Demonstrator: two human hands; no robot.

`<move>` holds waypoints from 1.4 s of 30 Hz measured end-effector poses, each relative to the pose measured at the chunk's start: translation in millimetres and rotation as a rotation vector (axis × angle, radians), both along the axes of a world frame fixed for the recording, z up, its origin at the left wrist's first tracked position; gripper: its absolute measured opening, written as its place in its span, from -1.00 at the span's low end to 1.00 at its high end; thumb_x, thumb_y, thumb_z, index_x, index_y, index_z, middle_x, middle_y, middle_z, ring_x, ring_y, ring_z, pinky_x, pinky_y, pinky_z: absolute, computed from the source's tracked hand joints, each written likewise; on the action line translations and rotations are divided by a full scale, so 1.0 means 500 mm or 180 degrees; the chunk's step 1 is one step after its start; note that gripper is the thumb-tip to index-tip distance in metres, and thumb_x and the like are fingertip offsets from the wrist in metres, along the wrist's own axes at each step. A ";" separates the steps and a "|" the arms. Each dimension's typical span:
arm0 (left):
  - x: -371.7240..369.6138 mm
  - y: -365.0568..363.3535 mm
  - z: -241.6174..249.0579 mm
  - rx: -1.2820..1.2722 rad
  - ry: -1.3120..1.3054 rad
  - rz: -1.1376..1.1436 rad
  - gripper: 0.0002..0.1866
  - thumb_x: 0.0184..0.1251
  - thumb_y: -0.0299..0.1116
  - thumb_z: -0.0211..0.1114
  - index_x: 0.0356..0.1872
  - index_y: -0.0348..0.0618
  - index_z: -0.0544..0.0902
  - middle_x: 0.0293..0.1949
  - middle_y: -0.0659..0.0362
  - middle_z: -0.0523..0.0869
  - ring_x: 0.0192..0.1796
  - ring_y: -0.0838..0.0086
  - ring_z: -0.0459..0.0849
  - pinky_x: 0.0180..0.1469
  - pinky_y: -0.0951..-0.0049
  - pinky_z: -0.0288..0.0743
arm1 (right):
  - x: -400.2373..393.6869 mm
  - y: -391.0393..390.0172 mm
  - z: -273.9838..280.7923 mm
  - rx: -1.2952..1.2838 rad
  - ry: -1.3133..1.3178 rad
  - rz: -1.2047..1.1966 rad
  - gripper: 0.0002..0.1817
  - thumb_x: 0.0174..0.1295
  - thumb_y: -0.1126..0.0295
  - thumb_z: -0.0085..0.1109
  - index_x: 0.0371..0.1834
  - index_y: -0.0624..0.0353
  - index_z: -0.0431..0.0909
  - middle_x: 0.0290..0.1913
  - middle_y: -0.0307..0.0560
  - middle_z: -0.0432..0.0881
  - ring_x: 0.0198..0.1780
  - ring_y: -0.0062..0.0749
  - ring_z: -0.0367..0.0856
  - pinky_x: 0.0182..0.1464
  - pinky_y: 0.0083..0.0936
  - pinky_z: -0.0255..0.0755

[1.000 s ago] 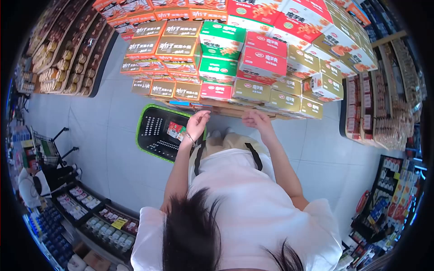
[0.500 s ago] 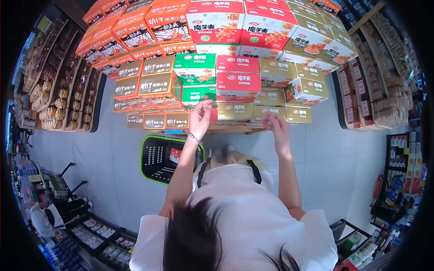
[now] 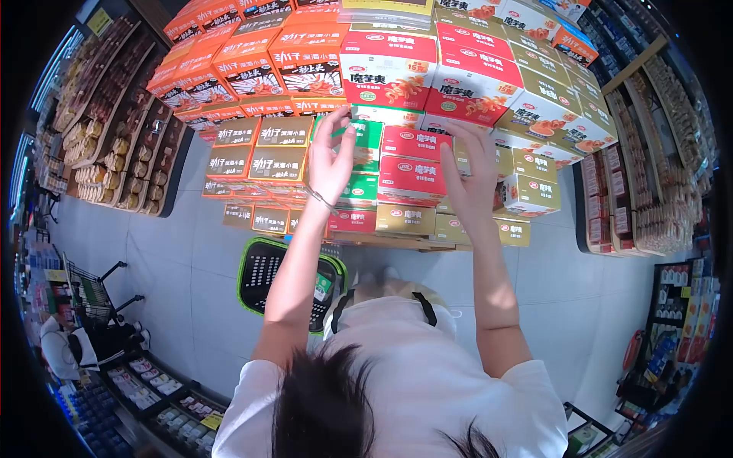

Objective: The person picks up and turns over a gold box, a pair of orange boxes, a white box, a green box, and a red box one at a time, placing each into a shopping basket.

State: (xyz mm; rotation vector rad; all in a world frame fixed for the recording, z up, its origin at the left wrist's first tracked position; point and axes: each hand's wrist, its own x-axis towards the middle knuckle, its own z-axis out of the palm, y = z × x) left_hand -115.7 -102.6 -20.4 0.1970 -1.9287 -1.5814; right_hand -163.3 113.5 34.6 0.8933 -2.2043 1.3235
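Stacked snack boxes fill the top centre of the head view. My left hand (image 3: 331,156) is over a green box (image 3: 366,145), its fingers apart and curved, with nothing visible in it. My right hand (image 3: 469,168) reaches over the right side of a red box (image 3: 408,143), thumb and fingers spread, holding nothing. A larger red-and-white box (image 3: 388,69) sits above and between my hands. Brown-gold boxes (image 3: 281,149) lie left of my left hand, and a gold box (image 3: 527,192) right of my right hand. Whether my fingertips touch the boxes I cannot tell.
A black basket with a green rim (image 3: 243,276) stands on the floor by the display. Orange boxes (image 3: 244,53) are piled at upper left. Stocked shelves (image 3: 122,153) line both sides. A shopping cart (image 3: 93,288) and part of a person (image 3: 99,347) are at lower left.
Both hands have moved up and forward over the stack, and their fingers have opened. The view has shifted, and a green-labelled item now shows in the basket where a red one showed.
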 end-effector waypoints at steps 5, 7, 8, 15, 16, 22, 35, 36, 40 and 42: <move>-0.064 -0.016 0.048 -0.0082 0.0158 0.0279 -0.53 0.30 -0.48 0.17 0.23 -0.35 0.35 0.15 0.00 0.48 0.20 0.38 0.44 0.19 0.39 0.38 | -0.099 -0.104 0.067 0.0551 0.1227 -0.0258 -0.62 0.11 0.44 0.18 0.05 0.16 0.47 0.10 -0.06 0.48 0.20 -0.14 0.37 0.29 -0.23 0.18; -0.091 -0.031 0.041 -0.0178 0.0088 0.0259 -0.49 0.29 -0.47 0.19 0.24 -0.35 0.31 0.13 -0.01 0.48 0.19 0.38 0.45 0.16 0.38 0.40 | -0.138 -0.136 0.074 0.0725 0.1833 -0.0364 -0.49 0.07 0.36 0.24 0.13 0.16 0.39 0.13 -0.05 0.44 0.25 -0.17 0.34 0.35 -0.14 0.09; -0.107 -0.039 0.027 -0.0338 0.0165 0.0198 -0.47 0.28 -0.42 0.20 0.24 -0.37 0.29 0.09 -0.04 0.49 0.08 0.37 0.51 0.07 0.40 0.43 | -0.157 -0.146 0.073 0.0736 0.1844 -0.0358 -0.49 0.07 0.36 0.24 0.13 0.16 0.39 0.13 -0.05 0.44 0.25 -0.17 0.34 0.35 -0.14 0.09; -0.131 -0.073 -0.027 -0.0928 0.0198 0.0246 -0.38 0.19 -0.35 0.27 0.22 -0.42 0.28 0.04 -0.11 0.46 0.04 0.20 0.55 0.11 0.34 0.40 | -0.200 -0.175 0.066 0.1701 0.1704 -0.0592 -0.16 -0.14 0.10 0.43 0.23 0.25 0.33 0.15 -0.01 0.42 0.27 -0.14 0.32 0.36 -0.08 0.04; -0.130 -0.077 -0.033 -0.1066 0.0144 0.0201 -0.38 0.18 -0.35 0.28 0.22 -0.42 0.28 0.03 -0.10 0.47 0.01 0.21 0.56 0.09 0.34 0.41 | -0.198 -0.175 0.066 0.1814 0.1718 -0.0598 -0.14 -0.17 0.09 0.44 0.23 0.27 0.34 0.13 -0.01 0.43 0.24 -0.13 0.34 0.37 -0.10 0.04; -0.110 -0.053 -0.017 -0.0658 0.0139 0.0197 -0.36 0.14 -0.36 0.31 0.23 -0.36 0.29 0.01 -0.07 0.48 -0.06 0.25 0.58 0.01 0.36 0.45 | -0.185 -0.179 0.085 0.1734 0.1558 -0.0601 -0.18 -0.27 0.15 0.51 0.12 0.28 0.43 -0.01 -0.01 0.46 0.12 -0.12 0.40 0.34 -0.12 0.11; -0.031 -0.030 0.021 -0.0895 0.0069 0.0064 -0.28 0.07 -0.46 0.28 0.32 -0.28 0.23 0.13 -0.07 0.44 0.17 0.21 0.47 0.19 0.30 0.35 | -0.147 -0.157 0.096 0.1070 0.0998 0.0057 -0.25 -0.41 0.34 0.56 0.00 0.22 0.48 -0.05 -0.08 0.47 0.02 -0.17 0.52 0.02 -0.32 0.47; -0.018 -0.024 0.028 -0.0814 0.0244 0.0052 -0.28 0.03 -0.46 0.26 0.30 -0.31 0.25 0.11 -0.13 0.43 0.16 0.13 0.45 0.20 0.28 0.32 | -0.137 -0.151 0.100 0.1034 0.0914 0.0066 -0.25 -0.40 0.32 0.57 0.01 0.20 0.47 -0.03 -0.08 0.46 0.02 -0.17 0.52 0.02 -0.31 0.48; 0.050 -0.016 0.053 -0.1023 0.0429 0.0243 -0.36 0.04 -0.47 0.26 0.26 -0.23 0.34 0.14 -0.07 0.43 0.20 0.18 0.43 0.25 0.27 0.27 | -0.073 -0.113 0.122 0.0786 0.0512 0.0201 -0.22 -0.36 0.26 0.58 0.05 0.15 0.44 0.04 -0.07 0.42 0.03 -0.19 0.52 0.01 -0.31 0.49; 0.093 -0.023 0.071 -0.1033 0.0418 0.0150 -0.37 0.07 -0.43 0.28 0.25 -0.22 0.36 0.18 -0.07 0.42 0.24 0.17 0.40 0.27 0.28 0.25 | -0.045 -0.087 0.120 0.0703 0.0424 0.0340 -0.21 -0.36 0.24 0.59 0.05 0.14 0.43 0.06 -0.08 0.40 0.03 -0.21 0.52 0.01 -0.32 0.49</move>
